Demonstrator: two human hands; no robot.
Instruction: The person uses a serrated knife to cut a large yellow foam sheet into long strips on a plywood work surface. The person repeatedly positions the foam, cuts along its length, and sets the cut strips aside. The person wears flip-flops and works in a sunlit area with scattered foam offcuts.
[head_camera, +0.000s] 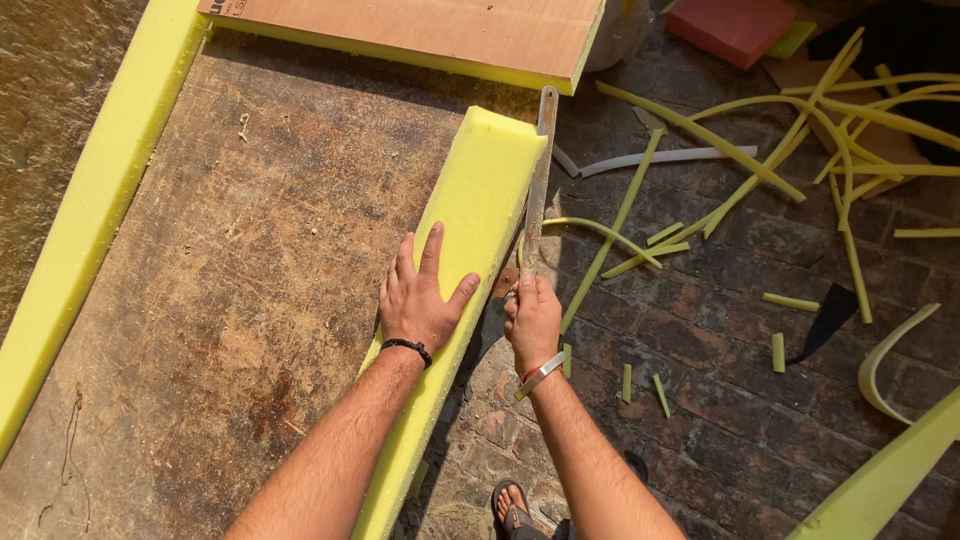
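Yellow foam makes up the long slab (470, 215) that lies along the right edge of the worn brown tabletop (250, 270), its far end near a sheet of plywood (430, 30). The left hand (420, 300) presses flat on it, fingers spread and holding nothing. The right hand (533, 318) has its grip closed on the near end of a long thin blade (538, 180), which runs flush against the slab's right face.

The thumb of the pressing hand lies close to the cutting line, so a slip of the blade could catch it; light pressure might let the slab shift and the cut wander.

By count: one slab under the hands, one blade, one plywood sheet, one more yellow strip (95, 200) along the left edge, one red foam block (730, 25), and well over a dozen thin offcuts (790, 120) on the brick floor (720, 330)
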